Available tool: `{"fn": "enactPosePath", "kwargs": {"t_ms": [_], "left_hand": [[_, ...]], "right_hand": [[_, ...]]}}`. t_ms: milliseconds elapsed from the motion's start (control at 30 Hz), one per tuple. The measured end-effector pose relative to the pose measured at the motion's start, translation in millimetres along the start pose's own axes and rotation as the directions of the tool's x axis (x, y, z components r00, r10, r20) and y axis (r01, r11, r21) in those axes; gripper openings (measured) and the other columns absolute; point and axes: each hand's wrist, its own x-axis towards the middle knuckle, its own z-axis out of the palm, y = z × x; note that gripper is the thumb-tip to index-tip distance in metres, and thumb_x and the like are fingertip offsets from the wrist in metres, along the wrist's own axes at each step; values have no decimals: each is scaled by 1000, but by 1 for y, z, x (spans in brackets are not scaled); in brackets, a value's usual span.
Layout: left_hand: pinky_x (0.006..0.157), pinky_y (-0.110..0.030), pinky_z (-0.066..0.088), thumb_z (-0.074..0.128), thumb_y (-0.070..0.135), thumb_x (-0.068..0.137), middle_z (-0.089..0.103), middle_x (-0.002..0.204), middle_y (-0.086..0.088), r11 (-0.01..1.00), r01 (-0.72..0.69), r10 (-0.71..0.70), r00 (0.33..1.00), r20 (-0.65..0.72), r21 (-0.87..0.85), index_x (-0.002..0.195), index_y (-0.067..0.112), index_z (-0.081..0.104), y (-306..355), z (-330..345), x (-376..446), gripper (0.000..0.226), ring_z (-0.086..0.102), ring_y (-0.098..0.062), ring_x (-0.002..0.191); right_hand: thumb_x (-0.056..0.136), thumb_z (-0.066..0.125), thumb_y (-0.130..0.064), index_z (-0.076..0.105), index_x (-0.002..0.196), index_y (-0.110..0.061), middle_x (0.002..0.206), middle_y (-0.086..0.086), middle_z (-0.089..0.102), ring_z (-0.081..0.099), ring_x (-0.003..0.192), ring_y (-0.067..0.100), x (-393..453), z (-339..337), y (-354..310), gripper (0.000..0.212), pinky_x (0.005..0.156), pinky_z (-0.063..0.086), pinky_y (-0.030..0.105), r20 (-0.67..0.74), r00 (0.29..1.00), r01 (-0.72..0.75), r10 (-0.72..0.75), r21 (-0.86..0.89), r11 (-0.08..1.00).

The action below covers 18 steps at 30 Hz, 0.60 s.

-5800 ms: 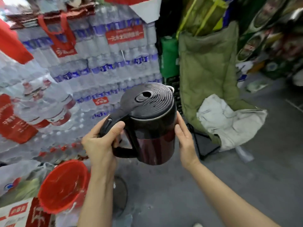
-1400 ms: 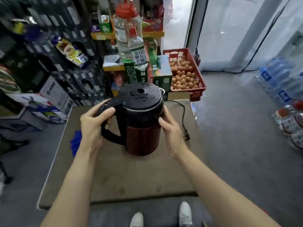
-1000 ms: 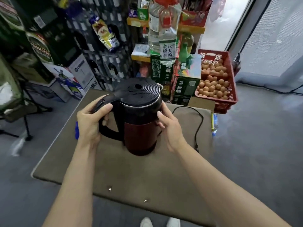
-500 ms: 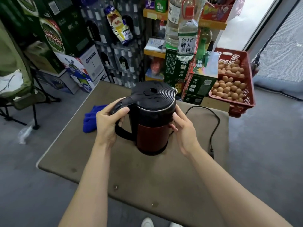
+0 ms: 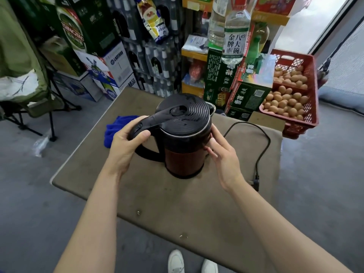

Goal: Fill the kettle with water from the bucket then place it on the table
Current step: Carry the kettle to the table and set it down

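Observation:
A kettle [image 5: 183, 158] with a black ribbed lid and a red-brown body stands upright on the brown table [image 5: 177, 209], near its middle. My left hand [image 5: 124, 146] is wrapped around the top of the black handle, thumb on the handle's end. My right hand [image 5: 224, 160] lies against the kettle's right side, thumb up and fingertips touching the body. The lid is closed, so the inside is hidden. No bucket is in view.
A blue cloth [image 5: 116, 129] lies on the table left of the kettle, and a black power cord [image 5: 264, 146] loops on the right. Behind the table stand drink boxes and a red crate [image 5: 295, 58] of eggs. A green folding chair [image 5: 23, 85] is at the left.
I turned from the water-bottle stacks and red bucket to the table. The kettle came down onto the table top, with both hands still on it.

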Motion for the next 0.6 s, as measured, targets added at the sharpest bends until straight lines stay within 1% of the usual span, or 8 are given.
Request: {"fn": "enactPosePath", "kwargs": {"t_ms": [33, 100, 167, 233, 267, 367, 467, 600], "left_hand": [[93, -26, 47, 74, 30, 84, 72, 106, 14, 999, 8, -9, 1000, 16, 32, 114, 37, 69, 3, 0, -3, 31, 65, -7, 101], [107, -38, 43, 67, 35, 88, 69, 119, 12, 995, 26, -31, 998, 48, 94, 118, 40, 65, 8, 0, -7, 31, 61, -11, 115], [112, -46, 38, 65, 43, 87, 66, 124, 10, 992, 63, -72, 995, 75, 112, 122, 40, 62, 13, 3, -10, 35, 58, -15, 122], [113, -51, 36, 66, 47, 86, 65, 128, 7, 992, 89, -98, 991, 95, 92, 124, 39, 62, 18, 6, -14, 40, 56, -18, 126], [113, -52, 35, 67, 46, 86, 64, 129, 6, 993, 86, -94, 991, 100, 86, 125, 38, 62, 18, 8, -17, 40, 55, -19, 127], [115, -52, 33, 67, 41, 88, 63, 132, 2, 993, 85, -93, 989, 111, 77, 128, 34, 61, 18, 10, -27, 41, 54, -21, 129], [114, -53, 34, 67, 38, 88, 62, 133, 0, 991, 111, -119, 986, 121, 69, 129, 34, 60, 16, 7, -40, 42, 54, -22, 128], [110, -54, 39, 65, 30, 91, 64, 129, 1, 992, 112, -117, 989, 87, 55, 128, 29, 60, 14, 8, -56, 37, 57, -18, 122]], "right_hand": [[102, 44, -12, 42, 150, -18, 148, -9, 53, 47, 137, 6, -1, 1, -1, 48, 119, 32, 37, -15, 1000, 1, -1, -10, 1000], [103, 44, -12, 46, 148, -18, 145, -8, 57, 54, 129, 0, -2, 1, -4, 46, 114, 39, 33, -49, 999, -1, -1, -29, 1000], [104, 42, -14, 48, 147, -16, 139, -8, 61, 62, 109, -12, 1, 2, -8, 43, 102, 49, 22, -85, 996, -6, 3, -29, 1000], [106, 36, -20, 50, 146, -19, 129, -13, 64, 62, 102, -13, 8, 6, -16, 42, 89, 50, 15, -104, 994, -16, 11, -41, 999], [107, 35, -24, 50, 146, -21, 129, -14, 64, 61, 108, -8, 11, 9, -19, 42, 89, 48, 15, -103, 994, -27, 24, -31, 999], [106, 36, -29, 51, 145, -22, 142, -6, 59, 52, 131, 10, 13, 13, -22, 42, 104, 42, 24, -117, 992, -53, 51, -9, 999], [106, 37, -32, 46, 148, -26, 147, -7, 54, 47, 135, 12, -1, 11, -14, 44, 106, 41, 29, -154, 985, -78, 72, -34, 996], [106, 38, -28, 39, 152, -21, 152, -5, 47, 43, 139, 13, -17, 12, -13, 47, 118, 33, 38, -151, 985, -87, 85, -7, 996]]}}
